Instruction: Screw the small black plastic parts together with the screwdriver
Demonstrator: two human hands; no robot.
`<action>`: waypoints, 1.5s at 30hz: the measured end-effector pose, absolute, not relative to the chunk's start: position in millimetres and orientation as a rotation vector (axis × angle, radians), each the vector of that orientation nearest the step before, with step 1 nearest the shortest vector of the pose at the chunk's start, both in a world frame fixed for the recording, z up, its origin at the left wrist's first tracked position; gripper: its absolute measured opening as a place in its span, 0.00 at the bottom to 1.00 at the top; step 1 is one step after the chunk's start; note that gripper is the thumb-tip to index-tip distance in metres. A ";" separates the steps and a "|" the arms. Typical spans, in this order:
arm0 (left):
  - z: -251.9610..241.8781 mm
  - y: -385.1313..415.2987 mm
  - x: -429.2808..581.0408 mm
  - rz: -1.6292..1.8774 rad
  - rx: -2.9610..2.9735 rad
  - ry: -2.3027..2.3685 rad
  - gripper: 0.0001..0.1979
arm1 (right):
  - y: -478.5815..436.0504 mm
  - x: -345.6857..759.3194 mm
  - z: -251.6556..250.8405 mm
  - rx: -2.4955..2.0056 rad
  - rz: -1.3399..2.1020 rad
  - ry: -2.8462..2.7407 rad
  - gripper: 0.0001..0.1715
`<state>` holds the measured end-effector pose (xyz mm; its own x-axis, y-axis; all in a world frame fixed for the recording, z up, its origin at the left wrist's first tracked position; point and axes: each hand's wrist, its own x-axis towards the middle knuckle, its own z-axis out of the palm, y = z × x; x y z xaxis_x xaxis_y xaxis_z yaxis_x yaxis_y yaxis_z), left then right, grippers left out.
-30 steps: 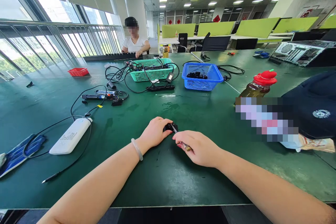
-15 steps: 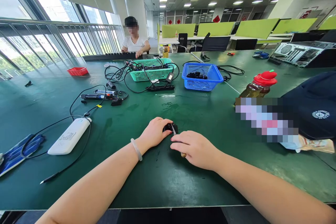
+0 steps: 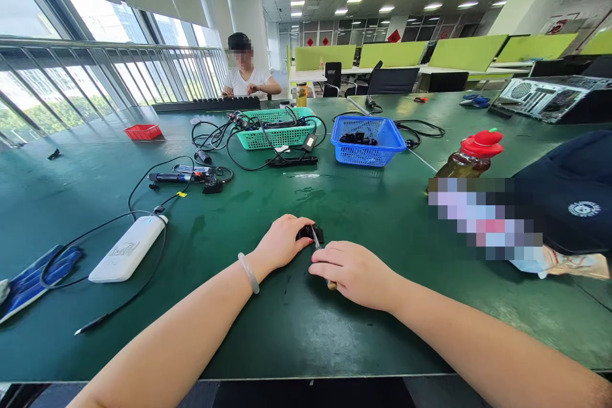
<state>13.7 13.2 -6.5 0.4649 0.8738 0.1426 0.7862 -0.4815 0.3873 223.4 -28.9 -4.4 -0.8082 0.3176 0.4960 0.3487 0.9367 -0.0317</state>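
Observation:
My left hand [image 3: 283,240] grips a small black part [image 3: 315,234] against the green table, thumb and fingers closed around its left side. What kind of part it is cannot be made out. In my right hand [image 3: 356,273] is a slim metal-shafted tool [image 3: 317,241] with a rounded tan end showing below the fingers. Its tip meets the black part close to my left fingertips, and most of the handle is hidden inside my right hand.
Beyond my hands are a green basket [image 3: 277,136] of cables and a blue basket [image 3: 368,152] holding black parts. A white power bank [image 3: 128,250] and a blue glove [image 3: 41,277] lie left. A red-lidded bottle [image 3: 471,154] and dark cap [image 3: 568,191] sit right. Across the table sits a person [image 3: 246,76].
My right hand and the tool have shifted very slightly, with the tool still on the black part. My left hand stays put. The person opposite has drawn one hand inward.

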 end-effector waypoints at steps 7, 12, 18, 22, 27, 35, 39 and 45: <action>-9.3 14.0 13.2 0.484 2.445 1.418 0.18 | -24.2 226.7 -7.6 -0.507 0.126 -2.426 0.15; -11.4 14.9 11.8 0.483 2.442 1.411 0.18 | -22.7 229.1 -9.0 -0.500 0.115 -2.396 0.15; -11.0 15.1 12.3 0.505 2.446 1.399 0.18 | -27.0 226.7 -4.9 -0.480 -0.044 -2.508 0.15; -6.6 13.6 13.9 0.482 2.432 1.415 0.18 | -30.6 221.9 -2.9 -0.472 -0.145 -2.620 0.10; -5.4 13.8 14.9 0.488 2.434 1.434 0.19 | -33.0 218.0 -4.3 -0.488 -0.252 -2.721 0.05; -7.0 14.2 14.4 0.487 2.432 1.446 0.19 | -35.3 211.7 -9.6 -0.515 -0.308 -2.814 0.07; -8.4 15.1 14.0 0.490 2.439 1.444 0.19 | -34.2 213.0 -10.3 -0.507 -0.173 -2.659 0.06; -9.4 16.5 12.7 0.487 2.451 1.406 0.18 | -16.1 230.8 -4.1 -0.794 0.485 -1.973 0.05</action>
